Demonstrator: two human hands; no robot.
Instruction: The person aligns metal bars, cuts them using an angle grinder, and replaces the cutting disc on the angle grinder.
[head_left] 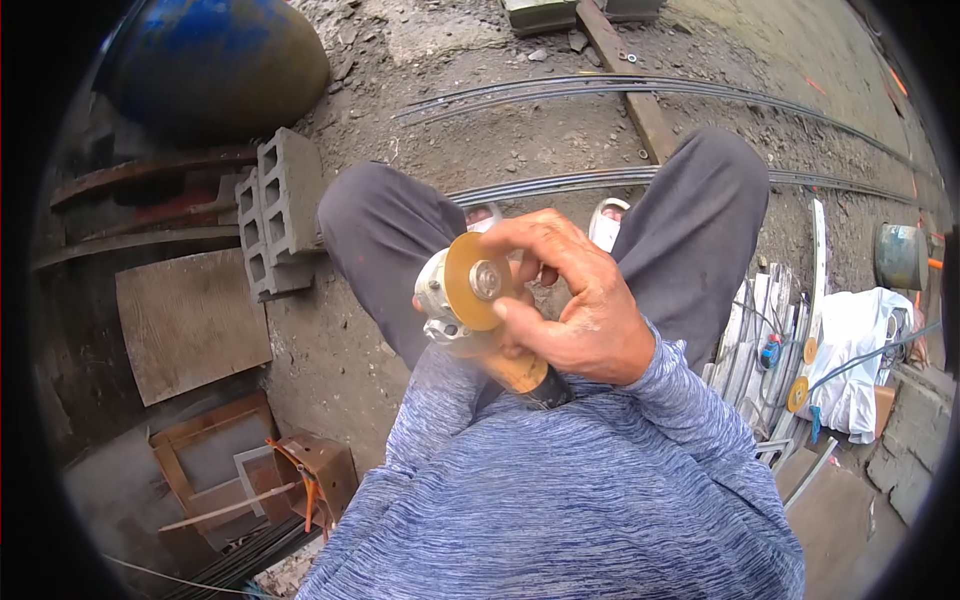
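An angle grinder (515,368) with a yellow and black body lies across my lap, close to my shirt. Its round yellow disc (466,282) faces up and to the right, with a metal nut (487,280) at the centre. Curved around the disc's right side is my right hand (580,300), thumb at the lower edge and forefinger at the upper edge near the nut. My left hand (418,302) is mostly hidden behind the grinder head, supporting it from the left; only a bit of finger shows.
Grey hollow blocks (285,205) stand left of my knee. Thin metal rods (560,183) cross the ground beyond my feet. At right lie metal strips (745,325), a white bag (850,360) and another yellow disc (797,394). A blue drum (215,65) stands upper left.
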